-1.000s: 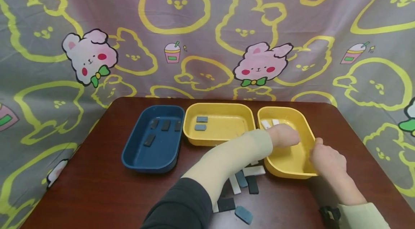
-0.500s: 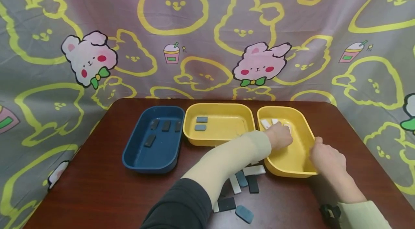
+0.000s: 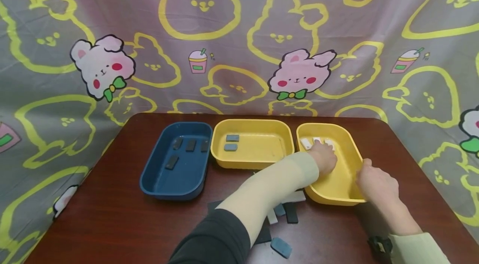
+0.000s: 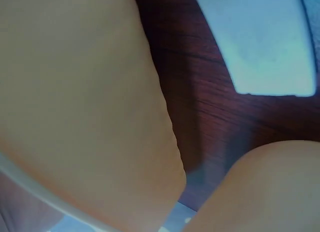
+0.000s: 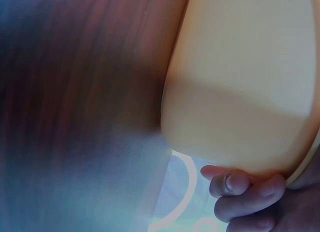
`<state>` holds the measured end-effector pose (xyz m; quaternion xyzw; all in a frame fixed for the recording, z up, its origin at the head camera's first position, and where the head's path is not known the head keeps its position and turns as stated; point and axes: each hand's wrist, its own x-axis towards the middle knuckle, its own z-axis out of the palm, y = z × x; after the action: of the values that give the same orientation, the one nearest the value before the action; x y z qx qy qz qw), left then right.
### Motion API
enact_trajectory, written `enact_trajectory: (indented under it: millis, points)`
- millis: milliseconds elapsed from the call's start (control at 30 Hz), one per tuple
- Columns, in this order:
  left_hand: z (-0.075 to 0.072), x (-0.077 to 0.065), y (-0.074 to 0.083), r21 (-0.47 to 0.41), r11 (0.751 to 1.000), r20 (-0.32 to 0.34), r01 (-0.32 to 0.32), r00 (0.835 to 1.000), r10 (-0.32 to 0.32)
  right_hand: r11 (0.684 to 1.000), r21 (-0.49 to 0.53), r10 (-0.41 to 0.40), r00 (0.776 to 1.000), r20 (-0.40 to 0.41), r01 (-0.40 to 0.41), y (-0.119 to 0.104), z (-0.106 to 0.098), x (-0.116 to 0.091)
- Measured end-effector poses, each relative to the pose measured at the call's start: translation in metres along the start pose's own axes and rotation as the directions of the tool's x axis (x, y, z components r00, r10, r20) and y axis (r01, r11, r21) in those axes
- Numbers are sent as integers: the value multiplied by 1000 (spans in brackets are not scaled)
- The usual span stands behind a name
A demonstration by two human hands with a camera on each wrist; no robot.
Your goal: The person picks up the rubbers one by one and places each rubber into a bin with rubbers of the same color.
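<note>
My left hand [image 3: 324, 158] reaches into the right yellow tray [image 3: 346, 181], its fingertips right at the white rectangular blocks near the far end. One white block [image 3: 329, 143] shows just beyond the fingers, and another white block [image 3: 306, 144] lies by the left wall. The hand partly covers a third between them; whether it pinches one I cannot tell. With the right hand [image 3: 378, 183] I grip the same tray's right rim. In the right wrist view, curled fingers [image 5: 245, 197] lie against the tray's outer wall [image 5: 240, 92].
A middle yellow tray [image 3: 254, 163] holds two blue-grey blocks [image 3: 231, 147]. To its left, a blue tray [image 3: 176, 183] contains several black blocks [image 3: 191, 145]. Mixed white, black and blue-grey blocks [image 3: 281, 247] lie on the table below my left arm. A patterned cloth [image 3: 239, 48] hangs behind.
My left hand has drawn back to the left inside the right tray, uncovering a third white block, which has since shifted slightly left and away. The right hand keeps its place on the rim.
</note>
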<state>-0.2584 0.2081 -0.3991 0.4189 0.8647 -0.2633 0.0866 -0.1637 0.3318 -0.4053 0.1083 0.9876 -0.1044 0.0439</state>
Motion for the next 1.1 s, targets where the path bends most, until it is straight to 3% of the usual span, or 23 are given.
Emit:
enact_trajectory:
  millis: [233,600,733,867,1100]
  points:
    - [2,-5,-7,-37,999,-26,8,1000,-9,1000,0,9,1000,13,-9,0,0,0]
    - [4,-24,-33,-124,992,-136,-18,991,1,1000,1,5,1000,19,-5,0,1,2]
    - [3,-38,-44,-142,990,-204,-23,979,-6,1000,3,4,1000,26,-4,-1,2,2]
    - [-1,-55,-58,-146,989,-292,-20,956,-24,1000,-3,16,999,37,-16,-1,2,2]
    - [-3,-104,-96,-166,986,-349,-15,936,-44,1000,4,13,999,47,-14,0,0,4]
